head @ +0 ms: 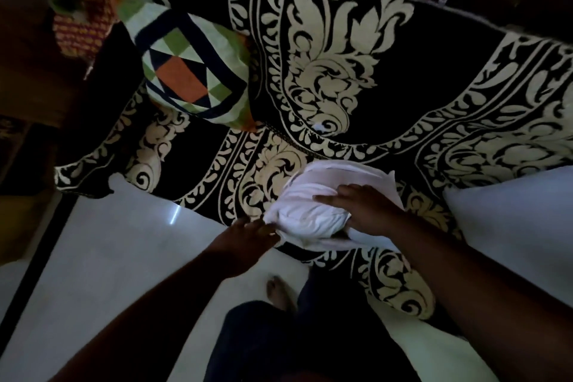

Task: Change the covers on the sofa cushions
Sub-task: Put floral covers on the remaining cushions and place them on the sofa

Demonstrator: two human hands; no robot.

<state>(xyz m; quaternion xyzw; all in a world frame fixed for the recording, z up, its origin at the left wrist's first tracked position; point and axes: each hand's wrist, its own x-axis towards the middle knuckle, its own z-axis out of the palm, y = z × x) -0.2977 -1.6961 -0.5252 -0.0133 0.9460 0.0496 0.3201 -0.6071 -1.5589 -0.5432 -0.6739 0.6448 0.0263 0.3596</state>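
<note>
A white bare cushion (313, 214) lies at the front edge of the sofa, which is draped in a black throw with cream scrollwork (403, 77). My left hand (248, 236) pinches the cushion's near left corner. My right hand (362, 208) lies flat on top of it with fingers stretched out to the left. A second cushion in a patchwork cover of green, orange, white and navy (192, 71) sits further back on the left of the sofa.
Pale glossy floor tiles (124, 257) run under me, and my foot (279, 291) and dark trouser leg show below the hands. A red patterned cloth heap (80, 25) lies at the far left. The room is dim.
</note>
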